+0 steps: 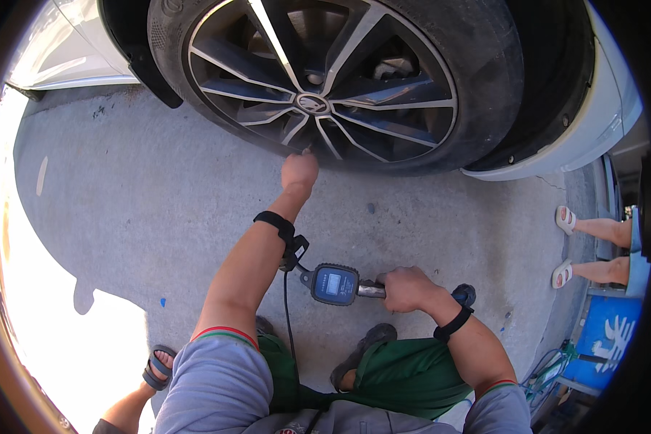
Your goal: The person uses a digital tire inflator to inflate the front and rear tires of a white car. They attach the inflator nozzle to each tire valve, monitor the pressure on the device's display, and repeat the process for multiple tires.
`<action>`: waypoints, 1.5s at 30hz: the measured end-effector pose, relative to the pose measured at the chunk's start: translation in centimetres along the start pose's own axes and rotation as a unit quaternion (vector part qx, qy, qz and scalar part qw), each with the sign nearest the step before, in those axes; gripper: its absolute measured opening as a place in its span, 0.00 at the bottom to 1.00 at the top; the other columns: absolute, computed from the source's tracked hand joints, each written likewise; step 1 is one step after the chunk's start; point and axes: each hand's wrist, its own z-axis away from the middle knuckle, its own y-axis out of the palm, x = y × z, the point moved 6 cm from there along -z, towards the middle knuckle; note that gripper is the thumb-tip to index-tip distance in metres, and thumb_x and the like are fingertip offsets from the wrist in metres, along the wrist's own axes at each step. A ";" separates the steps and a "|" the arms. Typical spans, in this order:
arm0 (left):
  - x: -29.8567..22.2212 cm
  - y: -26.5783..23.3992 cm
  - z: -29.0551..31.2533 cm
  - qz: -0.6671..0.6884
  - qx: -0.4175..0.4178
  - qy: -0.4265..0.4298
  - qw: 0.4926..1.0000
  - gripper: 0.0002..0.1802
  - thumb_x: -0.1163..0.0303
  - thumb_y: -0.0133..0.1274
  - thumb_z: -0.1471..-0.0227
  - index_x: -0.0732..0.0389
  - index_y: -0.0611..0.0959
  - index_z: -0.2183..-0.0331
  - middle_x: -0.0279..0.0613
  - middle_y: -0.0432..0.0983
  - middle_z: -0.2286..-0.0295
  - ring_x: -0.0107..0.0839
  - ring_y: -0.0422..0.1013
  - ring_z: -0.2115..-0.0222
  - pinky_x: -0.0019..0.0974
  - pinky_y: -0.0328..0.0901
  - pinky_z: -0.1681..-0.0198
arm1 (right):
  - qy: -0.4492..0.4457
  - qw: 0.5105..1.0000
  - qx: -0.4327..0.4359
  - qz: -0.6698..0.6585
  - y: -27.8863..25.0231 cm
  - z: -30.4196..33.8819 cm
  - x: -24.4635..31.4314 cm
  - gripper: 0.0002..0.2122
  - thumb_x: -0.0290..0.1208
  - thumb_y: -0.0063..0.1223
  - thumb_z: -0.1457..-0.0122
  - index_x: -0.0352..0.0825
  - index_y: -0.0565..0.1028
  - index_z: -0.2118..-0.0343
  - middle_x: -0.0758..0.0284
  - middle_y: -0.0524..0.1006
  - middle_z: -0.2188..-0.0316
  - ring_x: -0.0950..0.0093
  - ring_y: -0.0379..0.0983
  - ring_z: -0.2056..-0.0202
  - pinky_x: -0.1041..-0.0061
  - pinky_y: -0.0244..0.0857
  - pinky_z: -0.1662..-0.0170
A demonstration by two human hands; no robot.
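My left hand (299, 171) is stretched out to the lower edge of the car wheel (383, 92), its fingers closed at the rim. What they hold, if anything, is hidden and too small to name. The wheel has a dark tyre (490, 79) and a multi-spoke rim with a round centre cap. In front of my knees, my right hand (410, 289) is wrapped around the metal handle of a digital tyre inflator gauge (334, 283). The gauge has a black ribbed casing, a blue face and a small lit screen. A black hose (288, 318) runs down beside my left arm.
A white car body (618, 94) surrounds the wheel. Grey concrete floor (166, 188) lies below it. One bystander's legs in white sandals (566, 220) stand at the right, and a sandalled foot (160, 365) is at the lower left. A blue box (600, 336) and hoses (553, 369) are at the lower right.
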 end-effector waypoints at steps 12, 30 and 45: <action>-0.3 -0.2 0.3 -0.002 -0.008 0.000 1.000 0.30 0.51 0.44 0.35 0.70 0.84 0.56 0.68 0.79 0.54 0.63 0.73 0.49 0.53 0.67 0.45 | -0.003 1.000 -0.010 0.018 0.7 -0.5 -0.6 0.15 0.33 0.55 0.50 0.39 0.81 0.59 0.56 0.83 0.65 0.54 0.80 0.58 0.55 0.73 0.55; -0.5 -0.2 0.4 -0.019 -0.007 0.027 0.999 0.30 0.51 0.42 0.34 0.71 0.85 0.60 0.68 0.80 0.57 0.65 0.74 0.51 0.54 0.68 0.47 | -0.006 1.000 -0.012 0.003 0.3 -0.1 -0.2 0.16 0.31 0.54 0.51 0.35 0.82 0.59 0.53 0.83 0.62 0.53 0.80 0.56 0.56 0.73 0.53; -0.9 -0.4 0.6 -0.017 -0.002 0.044 0.999 0.30 0.53 0.42 0.33 0.72 0.85 0.65 0.64 0.82 0.65 0.60 0.77 0.57 0.51 0.70 0.53 | -0.017 0.999 -0.035 0.014 1.3 -0.7 -1.0 0.14 0.33 0.54 0.52 0.38 0.81 0.61 0.56 0.83 0.67 0.53 0.80 0.60 0.55 0.72 0.57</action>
